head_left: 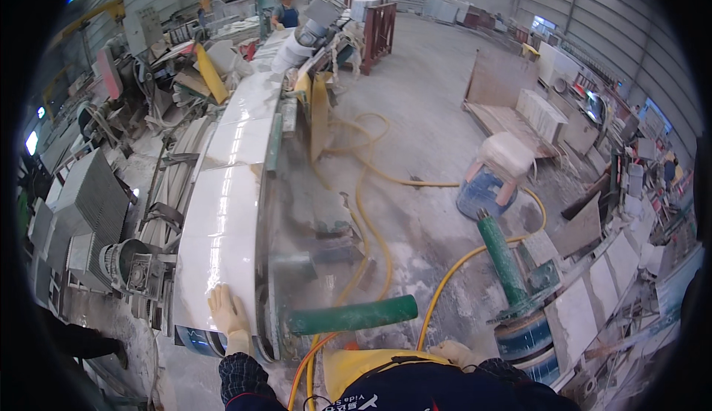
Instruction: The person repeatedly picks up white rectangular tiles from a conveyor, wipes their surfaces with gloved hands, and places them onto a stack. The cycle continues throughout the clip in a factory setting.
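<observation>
My left hand (228,311), in a pale glove, lies flat with its fingers stretched out on a glossy white stone slab (216,259). That slab sits at the near end of a long conveyor, where a blue belt end (199,339) shows below it. More white slabs (236,144) lie end to end along the line, away from me. My right hand (454,353), gloved too, is low beside my yellow apron (363,363). Its fingers are not clear enough to read, and I see nothing plainly held in it.
A green roller (354,315) juts right from the conveyor. Yellow hoses (363,211) wind across the dusty floor. To the right stand a blue stool with a padded top (493,170), a green post (503,259) and a second slab line (593,300). A co-worker (285,12) stands at the far end.
</observation>
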A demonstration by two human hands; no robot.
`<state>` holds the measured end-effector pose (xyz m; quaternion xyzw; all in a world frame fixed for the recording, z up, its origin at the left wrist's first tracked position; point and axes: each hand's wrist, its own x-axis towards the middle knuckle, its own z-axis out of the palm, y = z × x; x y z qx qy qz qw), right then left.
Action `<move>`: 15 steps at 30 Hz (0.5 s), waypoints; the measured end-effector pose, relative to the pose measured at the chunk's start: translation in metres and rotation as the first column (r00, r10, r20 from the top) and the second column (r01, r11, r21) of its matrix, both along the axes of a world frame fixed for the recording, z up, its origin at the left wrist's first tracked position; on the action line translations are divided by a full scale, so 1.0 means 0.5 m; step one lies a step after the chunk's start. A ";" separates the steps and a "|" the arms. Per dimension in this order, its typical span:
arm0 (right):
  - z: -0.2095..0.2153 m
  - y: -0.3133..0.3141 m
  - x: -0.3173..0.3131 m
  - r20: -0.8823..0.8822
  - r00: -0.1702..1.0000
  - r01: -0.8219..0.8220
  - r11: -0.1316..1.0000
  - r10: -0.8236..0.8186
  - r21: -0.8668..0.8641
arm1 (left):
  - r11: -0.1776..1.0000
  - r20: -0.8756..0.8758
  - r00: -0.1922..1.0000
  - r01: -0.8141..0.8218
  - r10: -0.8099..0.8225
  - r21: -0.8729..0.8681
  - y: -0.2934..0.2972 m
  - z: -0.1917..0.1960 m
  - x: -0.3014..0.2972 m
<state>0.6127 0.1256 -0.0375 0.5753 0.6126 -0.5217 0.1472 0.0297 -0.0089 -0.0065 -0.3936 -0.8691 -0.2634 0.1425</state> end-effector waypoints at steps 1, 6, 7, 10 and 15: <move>0.019 -0.002 -0.008 0.010 1.000 0.020 0.999 -0.020 -0.027 | 1.000 0.002 1.000 0.007 -0.007 -0.002 -0.001 0.000 0.002; 0.056 -0.004 -0.026 0.052 0.998 0.041 0.998 -0.038 -0.054 | 1.000 -0.012 1.000 0.017 -0.017 0.009 -0.010 0.002 0.004; 0.056 -0.005 -0.026 0.049 0.998 0.047 0.998 -0.045 -0.046 | 1.000 0.000 1.000 0.012 -0.012 -0.001 -0.012 0.002 0.005; 0.056 -0.008 -0.025 0.035 0.997 0.069 0.996 -0.067 -0.056 | 1.000 -0.001 1.000 0.017 -0.017 0.001 -0.015 0.004 0.006; 0.057 -0.013 -0.025 -0.007 0.997 0.078 0.995 -0.079 -0.057 | 1.000 -0.005 1.000 0.017 -0.017 0.019 -0.020 0.007 0.010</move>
